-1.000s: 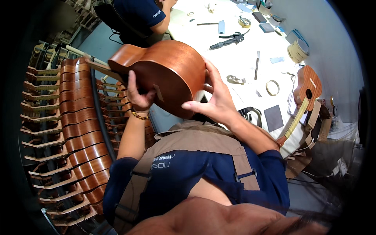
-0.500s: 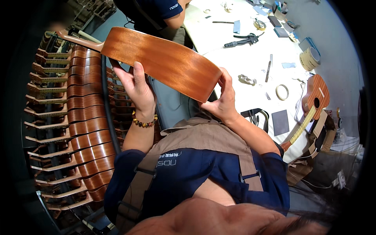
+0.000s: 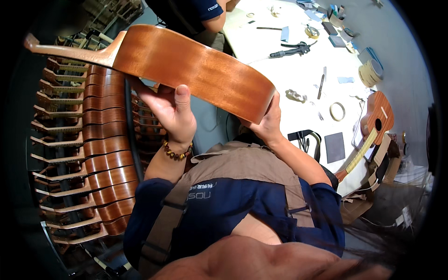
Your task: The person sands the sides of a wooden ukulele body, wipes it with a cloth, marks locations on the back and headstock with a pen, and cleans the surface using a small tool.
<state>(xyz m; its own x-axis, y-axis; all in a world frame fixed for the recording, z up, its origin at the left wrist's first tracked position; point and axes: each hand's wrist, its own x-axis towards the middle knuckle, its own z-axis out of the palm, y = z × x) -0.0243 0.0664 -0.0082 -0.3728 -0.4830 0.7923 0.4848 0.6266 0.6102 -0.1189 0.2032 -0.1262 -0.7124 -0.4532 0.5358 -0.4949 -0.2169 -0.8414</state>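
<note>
A glossy brown ukulele point(image 3: 193, 70) is held up in front of me, its curved side facing me and its pale neck pointing left. My left hand point(image 3: 175, 112) supports the body from below near the neck end, thumb raised against the lower edge and the other fingers mostly hidden under it. Around the rounded tail end curls my right hand point(image 3: 269, 122), its fingertips partly hidden behind the wood. A beaded bracelet point(image 3: 177, 149) circles my left wrist.
Many ukuleles stand packed in a rack point(image 3: 109, 140) at my left. The white worktable point(image 3: 261, 44) at right carries an air blow gun point(image 3: 294, 49), a tape roll point(image 3: 337, 111), a dark sanding sheet point(image 3: 334, 148) and another ukulele point(image 3: 375, 119). A co-worker's arm point(image 3: 215, 22) shows at the far side.
The ukulele has turned in my hands, its neck now reaching farther left and showing more. Its tail end has shifted right, and my left hand has moved slightly right and down.
</note>
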